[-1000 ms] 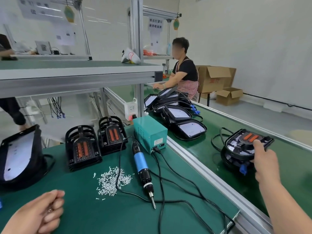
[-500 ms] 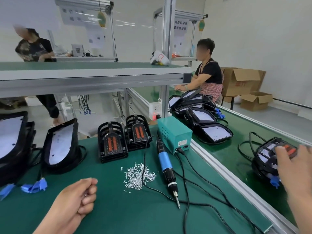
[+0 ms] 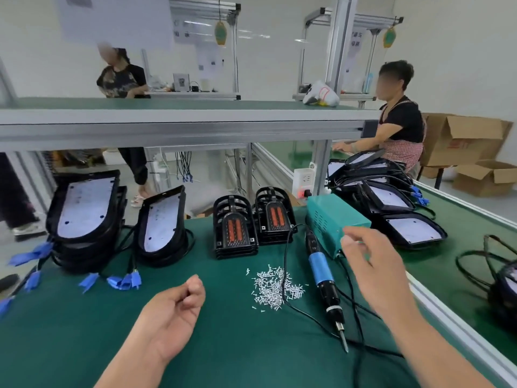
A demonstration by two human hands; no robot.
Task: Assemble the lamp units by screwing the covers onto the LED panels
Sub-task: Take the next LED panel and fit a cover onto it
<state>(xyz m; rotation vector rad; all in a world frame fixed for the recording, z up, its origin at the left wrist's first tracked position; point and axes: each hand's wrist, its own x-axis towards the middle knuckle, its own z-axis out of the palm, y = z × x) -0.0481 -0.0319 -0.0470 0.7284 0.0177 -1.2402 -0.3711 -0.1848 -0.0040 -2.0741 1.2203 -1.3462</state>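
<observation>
Two stacks of black covers with orange inserts (image 3: 235, 228) (image 3: 275, 217) stand at the back of the green bench. LED panels in black housings lean in a stack at the left (image 3: 84, 208), with one more beside it (image 3: 162, 222). A pile of small silver screws (image 3: 275, 287) lies mid-bench, next to a blue electric screwdriver (image 3: 321, 270). My left hand (image 3: 173, 312) hovers low over the mat with fingers curled; nothing shows inside it. My right hand (image 3: 372, 270) is blurred, in the air to the right of the screwdriver, fingers loose and holding nothing.
A teal power box (image 3: 333, 219) sits behind the screwdriver, its black cables trailing over the mat. Right of the aluminium rail (image 3: 447, 309), the conveyor carries several lamp panels (image 3: 411, 229) and one black unit (image 3: 506, 287). Two people work further back, under and beyond a shelf.
My right hand let go of the black unit on the conveyor and swung left over the bench near the screwdriver. The view turned left. My left hand stayed curled.
</observation>
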